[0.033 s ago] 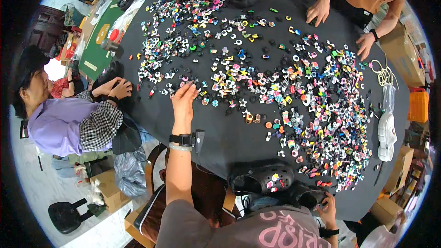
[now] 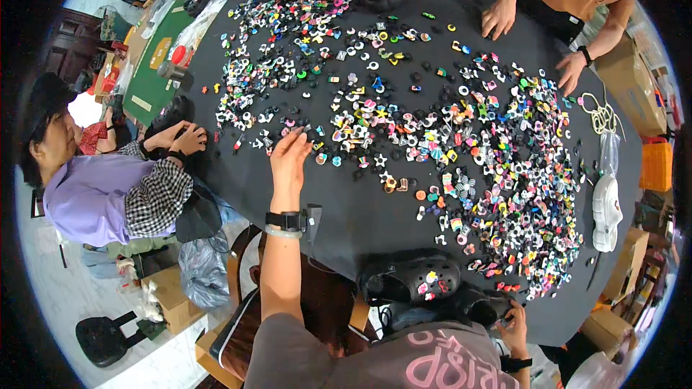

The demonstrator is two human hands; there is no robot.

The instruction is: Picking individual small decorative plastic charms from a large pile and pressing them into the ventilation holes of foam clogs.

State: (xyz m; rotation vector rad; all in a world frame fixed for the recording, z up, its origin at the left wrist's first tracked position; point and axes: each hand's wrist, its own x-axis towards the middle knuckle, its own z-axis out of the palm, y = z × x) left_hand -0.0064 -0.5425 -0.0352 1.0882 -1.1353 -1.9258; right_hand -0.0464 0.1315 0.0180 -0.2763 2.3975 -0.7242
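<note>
My left hand is out over the black table, fingers bent and drawn toward each other near the scattered small colourful charms; I cannot tell whether a piece is pinched between the tips. My right hand is at the near edge, its fingers curled at the right end of a dark shoe; I cannot tell how firmly they close on it. Just left of that shoe sits a black clog with a few charms on it. A white shoe lies at the table's right.
</note>
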